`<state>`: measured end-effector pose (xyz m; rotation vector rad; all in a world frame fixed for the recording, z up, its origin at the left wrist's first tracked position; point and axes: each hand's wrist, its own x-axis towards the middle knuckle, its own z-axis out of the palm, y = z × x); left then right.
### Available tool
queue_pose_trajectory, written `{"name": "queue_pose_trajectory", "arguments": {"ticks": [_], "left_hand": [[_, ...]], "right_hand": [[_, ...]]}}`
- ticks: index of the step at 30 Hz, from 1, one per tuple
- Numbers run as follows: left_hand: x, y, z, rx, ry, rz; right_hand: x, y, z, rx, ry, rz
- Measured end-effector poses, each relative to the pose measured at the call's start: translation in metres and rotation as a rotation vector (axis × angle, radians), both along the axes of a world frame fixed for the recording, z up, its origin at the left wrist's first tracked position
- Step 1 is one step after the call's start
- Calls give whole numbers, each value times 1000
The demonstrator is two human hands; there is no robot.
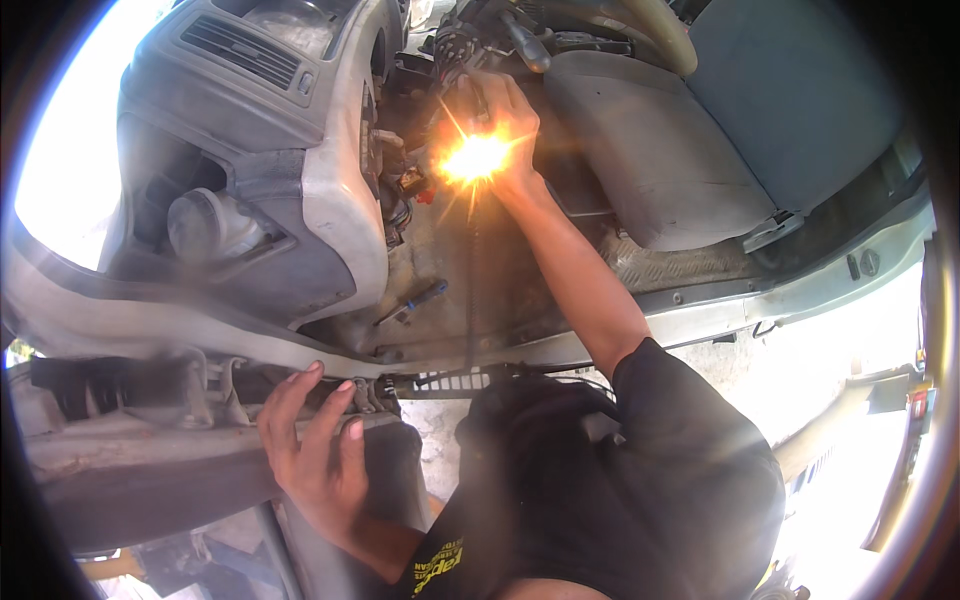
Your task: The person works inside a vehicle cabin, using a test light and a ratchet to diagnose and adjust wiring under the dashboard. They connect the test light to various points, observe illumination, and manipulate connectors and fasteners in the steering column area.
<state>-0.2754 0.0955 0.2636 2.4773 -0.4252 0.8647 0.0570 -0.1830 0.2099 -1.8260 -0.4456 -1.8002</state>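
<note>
Bright light (475,158) flaring beside the dashboard (230,100), at the right hand (515,125); glare hides that grip, can't tell! A blind slip could snag the wiring (398,218). Left hand (322,455) spreads loosely, nothing held, over the door (180,495).

A tool with a blue and dark handle (428,293) lies on the dull beige-brown vehicle floor (440,330) near its pale silver-grey sill edge (510,352), with a small red piece (426,195) beyond it. The grey dashboard (225,120) has a dark striped vent (240,52) and a whitish border along its seat-side edge, while the seat cushion (640,140) is plain grey. A glare (474,157) burns white-yellow with orange rays, and the black shirt (700,460) carries yellow print.
</note>
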Motion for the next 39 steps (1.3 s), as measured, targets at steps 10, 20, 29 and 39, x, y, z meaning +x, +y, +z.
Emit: {"name": "queue_pose_trajectory", "arguments": {"ticks": [10, 20, 29, 39], "left_hand": [[-1, 1, 0, 3, 10, -4], [-1, 0, 0, -2, 7, -3], [0, 2, -1, 11, 7, -8], [0, 0, 0, 12, 14, -8]], "right_hand": [[-11, 2, 7, 21, 99, 48], [-10, 1, 6, -21, 89, 40], [-19, 0, 11, 36, 147, 74], [-7, -3, 3, -43, 100, 21]]}}
